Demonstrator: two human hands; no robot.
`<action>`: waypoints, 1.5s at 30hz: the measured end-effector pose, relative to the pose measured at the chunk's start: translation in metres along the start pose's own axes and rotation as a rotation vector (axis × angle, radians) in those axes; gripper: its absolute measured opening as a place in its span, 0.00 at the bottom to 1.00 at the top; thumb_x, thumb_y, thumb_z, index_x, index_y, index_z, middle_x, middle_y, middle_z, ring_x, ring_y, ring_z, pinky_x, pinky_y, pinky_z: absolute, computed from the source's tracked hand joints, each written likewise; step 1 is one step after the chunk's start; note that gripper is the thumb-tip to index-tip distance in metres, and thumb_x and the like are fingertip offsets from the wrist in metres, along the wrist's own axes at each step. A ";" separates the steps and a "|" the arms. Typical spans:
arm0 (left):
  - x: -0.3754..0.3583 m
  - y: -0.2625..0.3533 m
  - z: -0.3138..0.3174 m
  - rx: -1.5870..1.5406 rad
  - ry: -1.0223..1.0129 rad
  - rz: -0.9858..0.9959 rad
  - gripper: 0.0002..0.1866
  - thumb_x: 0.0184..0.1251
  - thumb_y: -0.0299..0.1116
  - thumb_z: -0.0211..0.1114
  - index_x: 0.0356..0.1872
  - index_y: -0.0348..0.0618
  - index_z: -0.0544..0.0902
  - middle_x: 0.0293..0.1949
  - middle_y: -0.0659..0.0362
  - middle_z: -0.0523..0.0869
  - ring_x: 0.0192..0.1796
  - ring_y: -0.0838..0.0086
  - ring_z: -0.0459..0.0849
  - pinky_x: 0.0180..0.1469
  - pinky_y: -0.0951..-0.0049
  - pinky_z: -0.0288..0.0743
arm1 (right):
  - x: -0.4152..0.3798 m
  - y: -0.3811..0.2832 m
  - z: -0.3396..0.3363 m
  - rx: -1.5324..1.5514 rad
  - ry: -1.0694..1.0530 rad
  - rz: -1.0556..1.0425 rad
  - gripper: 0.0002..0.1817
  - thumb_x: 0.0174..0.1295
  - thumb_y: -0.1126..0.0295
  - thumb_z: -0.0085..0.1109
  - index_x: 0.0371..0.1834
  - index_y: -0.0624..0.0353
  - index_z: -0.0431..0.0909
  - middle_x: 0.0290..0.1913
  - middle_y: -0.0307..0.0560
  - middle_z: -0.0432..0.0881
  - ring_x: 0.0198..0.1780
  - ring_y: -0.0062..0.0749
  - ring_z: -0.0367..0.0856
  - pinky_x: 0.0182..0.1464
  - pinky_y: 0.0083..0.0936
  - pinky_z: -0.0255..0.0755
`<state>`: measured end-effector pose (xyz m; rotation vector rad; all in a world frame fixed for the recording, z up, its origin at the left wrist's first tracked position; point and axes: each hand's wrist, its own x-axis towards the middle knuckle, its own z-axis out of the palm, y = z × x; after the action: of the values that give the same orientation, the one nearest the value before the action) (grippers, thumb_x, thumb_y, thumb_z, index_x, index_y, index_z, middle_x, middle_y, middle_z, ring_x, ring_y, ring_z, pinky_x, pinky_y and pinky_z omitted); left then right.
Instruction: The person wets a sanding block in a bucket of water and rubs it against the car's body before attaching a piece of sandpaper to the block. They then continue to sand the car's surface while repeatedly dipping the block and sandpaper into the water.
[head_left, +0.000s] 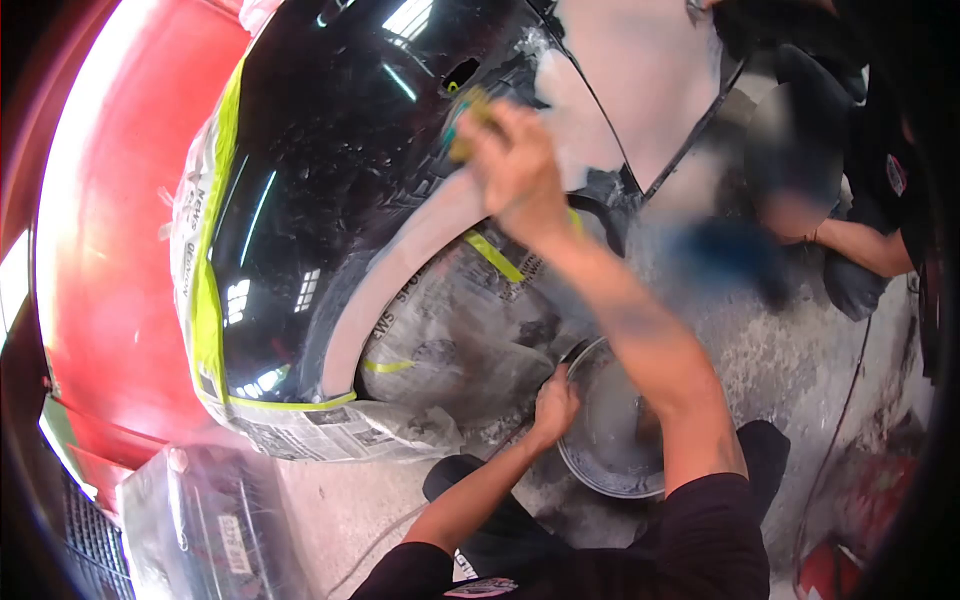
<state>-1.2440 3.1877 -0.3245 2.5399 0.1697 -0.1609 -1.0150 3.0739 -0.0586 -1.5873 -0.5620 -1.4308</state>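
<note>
My right hand (520, 175), smeared a little by motion, is closed around a yellow and teal sponge (468, 122) against the glossy black car panel (320, 160). Wet streaks and dull grey-pink filler patches (400, 245) show on that panel, one along the wheel arch. Lower down, my left hand (556, 405) is closed at the left edge of a round bucket (600, 480). Something dark (576, 350) juts out just above its thumb; what the fingers hold is hidden. Cloudy water appears to be in the bucket, partly covered by my right forearm.
Newspaper (470, 320) masks the wheel opening, and yellow-green tape (208, 290) edges the panel. A red car body (130, 240) stands at left. At right, another person's arm (865, 245) reaches beside a blurred blue thing (725, 255). A plastic-wrapped object (215, 520) sits lower left; a cable (850, 390) crosses the floor.
</note>
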 end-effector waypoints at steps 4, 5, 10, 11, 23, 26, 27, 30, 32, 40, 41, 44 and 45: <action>-0.002 -0.009 0.007 -0.020 0.046 0.095 0.25 0.73 0.28 0.64 0.69 0.30 0.76 0.43 0.28 0.88 0.50 0.31 0.88 0.53 0.38 0.80 | 0.031 0.031 0.010 -0.125 0.157 0.145 0.21 0.65 0.75 0.67 0.63 0.55 0.88 0.64 0.60 0.82 0.61 0.60 0.80 0.67 0.54 0.73; -0.003 -0.001 0.003 -0.040 0.029 0.054 0.23 0.74 0.28 0.63 0.67 0.33 0.77 0.45 0.29 0.89 0.51 0.31 0.88 0.55 0.38 0.80 | 0.023 0.020 0.011 -0.139 0.125 0.193 0.22 0.65 0.75 0.68 0.64 0.55 0.87 0.67 0.61 0.81 0.64 0.61 0.78 0.69 0.52 0.72; -0.001 -0.008 0.007 -0.049 0.026 0.047 0.20 0.75 0.29 0.64 0.65 0.36 0.78 0.47 0.30 0.89 0.52 0.32 0.88 0.56 0.38 0.80 | -0.030 -0.021 0.003 -0.004 -0.054 0.056 0.23 0.67 0.74 0.67 0.67 0.53 0.85 0.69 0.61 0.80 0.67 0.61 0.77 0.70 0.53 0.72; 0.000 -0.005 0.004 -0.047 0.021 0.049 0.20 0.75 0.29 0.64 0.64 0.33 0.78 0.44 0.30 0.89 0.50 0.31 0.87 0.54 0.37 0.80 | -0.012 0.000 0.001 -0.041 -0.030 0.031 0.23 0.67 0.74 0.67 0.67 0.53 0.85 0.68 0.60 0.81 0.67 0.60 0.77 0.70 0.53 0.72; -0.005 -0.010 0.005 -0.016 0.019 0.055 0.22 0.75 0.28 0.63 0.67 0.35 0.78 0.49 0.31 0.89 0.54 0.32 0.87 0.58 0.38 0.80 | -0.041 -0.016 -0.001 -0.059 -0.036 0.098 0.20 0.67 0.74 0.63 0.63 0.56 0.87 0.64 0.62 0.82 0.65 0.59 0.78 0.70 0.52 0.72; 0.002 0.004 -0.006 -0.027 0.037 0.059 0.22 0.75 0.28 0.62 0.67 0.33 0.77 0.49 0.31 0.89 0.55 0.32 0.87 0.58 0.37 0.80 | -0.035 0.012 -0.004 -0.145 0.059 0.255 0.22 0.68 0.73 0.64 0.65 0.57 0.85 0.64 0.62 0.82 0.64 0.59 0.78 0.69 0.52 0.73; -0.002 0.004 -0.003 -0.022 0.016 0.032 0.22 0.75 0.27 0.62 0.67 0.32 0.77 0.50 0.31 0.89 0.55 0.32 0.88 0.58 0.37 0.80 | -0.036 0.009 -0.009 -0.191 0.112 0.317 0.22 0.69 0.73 0.64 0.67 0.57 0.85 0.64 0.62 0.81 0.64 0.59 0.78 0.68 0.51 0.73; 0.007 -0.021 0.014 -0.099 0.023 0.126 0.21 0.76 0.27 0.62 0.67 0.33 0.77 0.49 0.31 0.89 0.55 0.33 0.88 0.58 0.38 0.80 | -0.033 -0.041 0.011 -0.066 0.037 0.155 0.21 0.66 0.76 0.65 0.63 0.57 0.86 0.62 0.60 0.81 0.62 0.58 0.79 0.64 0.51 0.76; 0.003 -0.024 0.015 -0.072 -0.024 0.092 0.21 0.76 0.27 0.62 0.67 0.33 0.77 0.49 0.31 0.89 0.55 0.33 0.88 0.58 0.38 0.80 | -0.040 -0.055 0.012 -0.019 0.003 -0.003 0.20 0.66 0.77 0.64 0.62 0.57 0.87 0.64 0.58 0.81 0.64 0.57 0.79 0.66 0.49 0.76; -0.001 0.000 0.001 -0.026 -0.008 0.004 0.22 0.76 0.27 0.61 0.68 0.35 0.77 0.50 0.31 0.89 0.55 0.33 0.88 0.58 0.38 0.80 | -0.065 0.017 -0.001 -0.215 0.128 0.432 0.23 0.69 0.77 0.62 0.68 0.58 0.82 0.64 0.60 0.81 0.66 0.61 0.78 0.69 0.50 0.72; 0.003 -0.012 0.009 -0.067 0.006 0.047 0.22 0.76 0.27 0.62 0.68 0.35 0.77 0.50 0.31 0.89 0.55 0.33 0.88 0.58 0.39 0.80 | -0.052 -0.002 0.003 -0.193 0.129 0.424 0.23 0.69 0.77 0.63 0.68 0.58 0.82 0.64 0.60 0.81 0.66 0.60 0.77 0.69 0.49 0.72; 0.007 -0.022 0.015 -0.111 0.004 0.104 0.22 0.76 0.27 0.63 0.68 0.35 0.78 0.50 0.31 0.89 0.55 0.33 0.87 0.58 0.39 0.80 | -0.033 -0.033 0.013 -0.040 0.055 0.113 0.26 0.65 0.77 0.64 0.69 0.56 0.83 0.64 0.59 0.81 0.64 0.58 0.78 0.69 0.52 0.73; 0.008 -0.023 0.014 -0.125 -0.005 0.120 0.22 0.76 0.27 0.63 0.68 0.35 0.78 0.50 0.31 0.89 0.55 0.33 0.87 0.58 0.39 0.80 | -0.033 -0.030 0.012 -0.050 0.049 0.080 0.26 0.65 0.77 0.64 0.68 0.56 0.83 0.65 0.59 0.81 0.64 0.58 0.78 0.69 0.51 0.73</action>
<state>-1.2412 3.1992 -0.3493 2.4173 0.0238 -0.1062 -1.0409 3.1064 -0.0793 -1.5912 -0.4326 -1.4299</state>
